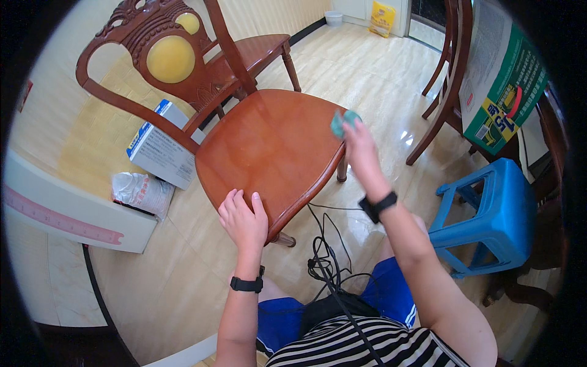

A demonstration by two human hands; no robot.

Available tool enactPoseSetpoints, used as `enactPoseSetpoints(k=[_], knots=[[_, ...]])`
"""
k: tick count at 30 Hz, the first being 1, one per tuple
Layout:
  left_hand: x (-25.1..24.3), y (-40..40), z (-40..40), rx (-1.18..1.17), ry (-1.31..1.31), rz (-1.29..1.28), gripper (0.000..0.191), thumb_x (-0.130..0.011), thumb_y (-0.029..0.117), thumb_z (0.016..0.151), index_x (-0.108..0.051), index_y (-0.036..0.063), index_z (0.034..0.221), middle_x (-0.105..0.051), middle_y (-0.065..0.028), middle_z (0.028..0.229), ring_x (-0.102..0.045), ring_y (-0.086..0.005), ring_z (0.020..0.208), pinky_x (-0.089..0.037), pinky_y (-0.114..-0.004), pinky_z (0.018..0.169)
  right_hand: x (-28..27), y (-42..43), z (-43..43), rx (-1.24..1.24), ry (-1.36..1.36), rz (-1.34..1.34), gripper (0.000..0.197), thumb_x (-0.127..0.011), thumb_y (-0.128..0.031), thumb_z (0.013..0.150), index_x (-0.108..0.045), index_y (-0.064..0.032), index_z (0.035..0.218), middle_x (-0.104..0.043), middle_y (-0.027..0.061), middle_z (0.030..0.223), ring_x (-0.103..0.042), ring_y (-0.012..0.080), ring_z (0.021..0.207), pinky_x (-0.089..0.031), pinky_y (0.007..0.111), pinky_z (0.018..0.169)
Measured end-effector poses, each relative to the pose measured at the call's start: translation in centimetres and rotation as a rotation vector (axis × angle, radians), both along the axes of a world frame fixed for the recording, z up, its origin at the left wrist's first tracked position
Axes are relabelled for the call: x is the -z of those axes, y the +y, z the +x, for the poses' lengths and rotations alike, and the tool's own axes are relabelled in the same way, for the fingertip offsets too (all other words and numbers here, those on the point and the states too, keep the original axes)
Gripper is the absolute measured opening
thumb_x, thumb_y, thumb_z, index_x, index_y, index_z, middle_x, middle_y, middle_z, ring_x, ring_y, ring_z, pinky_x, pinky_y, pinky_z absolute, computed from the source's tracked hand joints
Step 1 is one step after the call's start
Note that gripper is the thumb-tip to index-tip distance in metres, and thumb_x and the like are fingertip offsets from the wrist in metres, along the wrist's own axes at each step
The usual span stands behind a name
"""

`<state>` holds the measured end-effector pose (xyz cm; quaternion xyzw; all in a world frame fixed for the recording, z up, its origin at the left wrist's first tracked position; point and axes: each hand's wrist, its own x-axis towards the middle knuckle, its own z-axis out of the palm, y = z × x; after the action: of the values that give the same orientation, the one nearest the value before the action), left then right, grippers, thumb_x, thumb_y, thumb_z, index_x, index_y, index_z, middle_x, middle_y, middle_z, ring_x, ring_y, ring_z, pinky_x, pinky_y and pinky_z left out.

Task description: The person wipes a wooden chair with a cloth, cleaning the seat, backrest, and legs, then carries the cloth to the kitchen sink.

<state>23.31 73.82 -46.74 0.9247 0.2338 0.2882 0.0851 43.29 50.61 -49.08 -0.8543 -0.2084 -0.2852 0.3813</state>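
Note:
A wooden chair with a reddish-brown seat (270, 151) and a carved back (126, 27) stands before me; two yellow round panels are set in the back. My left hand (244, 218) rests on the seat's near left edge, fingers spread, holding nothing. At the seat's right corner, my right hand (361, 151) grips a green cloth (345, 123), which is slightly blurred. Whether the cloth touches the edge there I cannot tell. Both wrists carry black bands.
A blue plastic stool (509, 211) stands at the right, below a green and white carton (500, 87) on another chair. Black cables (328, 261) hang and lie near my legs. Boxes (160, 151) and a plastic bag (144, 190) are at the left.

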Motion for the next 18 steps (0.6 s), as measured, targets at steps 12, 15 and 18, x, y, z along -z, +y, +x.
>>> enactPoseSetpoints(k=[12,15,18], knots=[[-0.7,-0.5,0.6,0.019,0.023,-0.016,0.039,-0.058,0.035,0.096,-0.063,0.0018,0.116,-0.059,-0.014,0.128,-0.049,-0.0334,0.123,-0.037,-0.046,0.105,0.2,-3.9,1.7,0.054,0.013,0.101,0.017,-0.065,-0.01,0.089,-0.065,-0.0088,0.107,-0.057,0.0213,0.098,-0.061,0.0396,0.084,-0.053,0.044,0.075],[-0.4,0.0,0.3,0.0,0.008,-0.008,0.037,-0.058,0.033,0.096,-0.064,0.0027,0.115,-0.06,-0.0132,0.126,-0.05,-0.0327,0.122,-0.037,-0.045,0.106,0.5,-4.1,3.6,0.029,0.025,0.065,0.017,-0.064,-0.01,0.09,-0.065,-0.0094,0.107,-0.056,0.0204,0.098,-0.062,0.0377,0.083,-0.053,0.044,0.075],[-0.3,-0.1,0.1,-0.006,-0.004,-0.002,0.037,-0.057,0.034,0.096,-0.064,0.0022,0.114,-0.06,-0.0136,0.126,-0.05,-0.0332,0.122,-0.037,-0.045,0.106,0.7,-3.5,2.9,0.03,0.01,0.071,0.017,-0.064,-0.007,0.089,-0.065,-0.0082,0.106,-0.056,0.0203,0.098,-0.061,0.0378,0.085,-0.053,0.044,0.075]])
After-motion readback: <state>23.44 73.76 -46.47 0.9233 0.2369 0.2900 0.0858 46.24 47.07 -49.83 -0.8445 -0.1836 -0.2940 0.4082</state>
